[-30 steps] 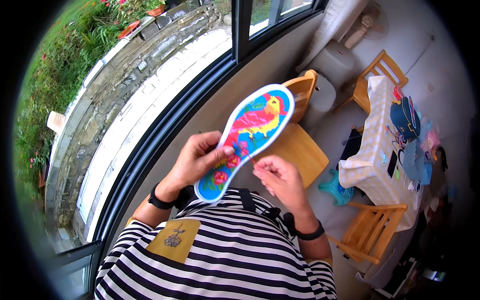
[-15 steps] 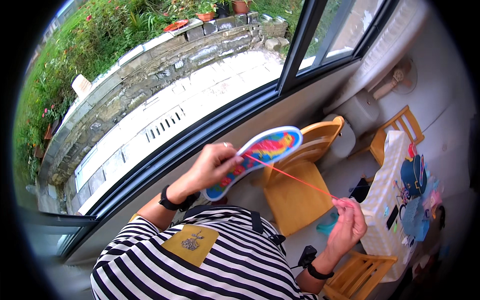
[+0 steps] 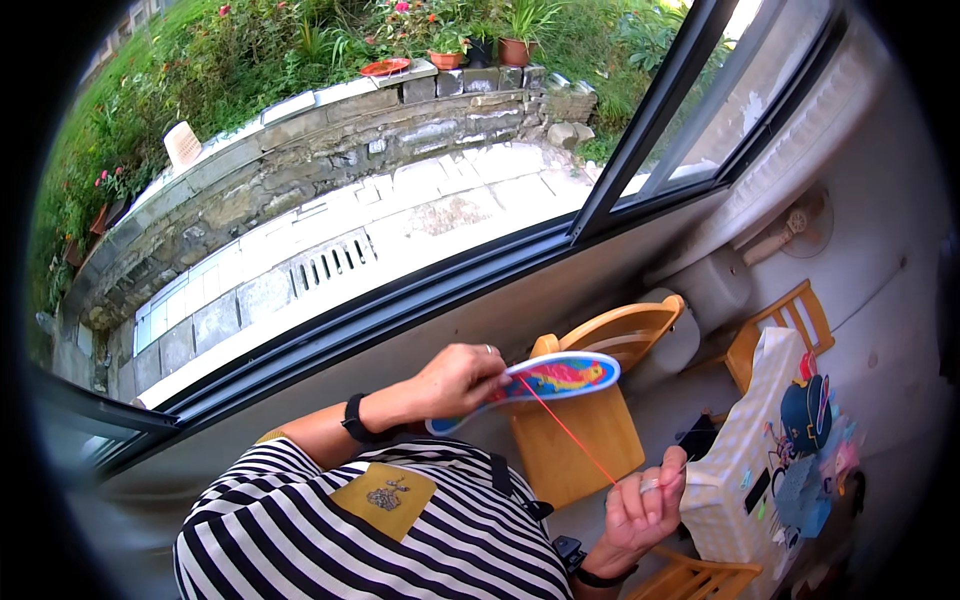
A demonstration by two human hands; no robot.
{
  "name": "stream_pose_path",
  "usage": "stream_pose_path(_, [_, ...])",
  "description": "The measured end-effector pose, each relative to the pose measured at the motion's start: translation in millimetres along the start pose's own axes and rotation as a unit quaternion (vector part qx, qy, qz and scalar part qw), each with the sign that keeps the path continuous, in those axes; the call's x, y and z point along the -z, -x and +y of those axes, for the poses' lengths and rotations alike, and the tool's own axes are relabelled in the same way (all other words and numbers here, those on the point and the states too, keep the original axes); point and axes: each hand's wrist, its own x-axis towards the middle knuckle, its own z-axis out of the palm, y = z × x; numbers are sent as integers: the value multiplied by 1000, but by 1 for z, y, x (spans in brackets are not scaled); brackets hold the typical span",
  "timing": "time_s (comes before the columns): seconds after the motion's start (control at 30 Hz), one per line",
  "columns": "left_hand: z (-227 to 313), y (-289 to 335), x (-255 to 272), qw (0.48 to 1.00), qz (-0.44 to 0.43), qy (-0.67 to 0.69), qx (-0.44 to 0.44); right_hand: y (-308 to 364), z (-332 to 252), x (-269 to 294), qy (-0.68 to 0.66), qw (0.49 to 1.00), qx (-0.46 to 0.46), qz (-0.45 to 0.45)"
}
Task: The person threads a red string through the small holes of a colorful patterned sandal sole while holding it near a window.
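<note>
"While I watch from the head view, the left hand (image 3: pixel 460 380) is clamped round the embroidered insole (image 3: pixel 572 376), its patterned end jutting out to the right!"

"And the right hand (image 3: pixel 645 505)?"

"Fingers curled in on the red thread (image 3: pixel 567 430), which runs straight down to it from the insole. Hands well apart!"

"Where's that insole, exactly?"

"Held up beyond the striped top (image 3: pixel 280 500), and I see it overlapping the wooden chair (image 3: pixel 590 460). Off right, the cloth-covered bench (image 3: pixel 705 510) carries a dark blue bag (image 3: pixel 797 415)."
</note>
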Motion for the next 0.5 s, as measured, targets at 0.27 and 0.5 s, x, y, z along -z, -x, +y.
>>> stream_pose_path(0.27, [37,-6,54,987,90,-134,-2,18,-9,-14,318,937,38,141])
stream_pose_path(0.5, [-52,9,136,875,396,-235,150,73,-80,-1,192,925,295,140])
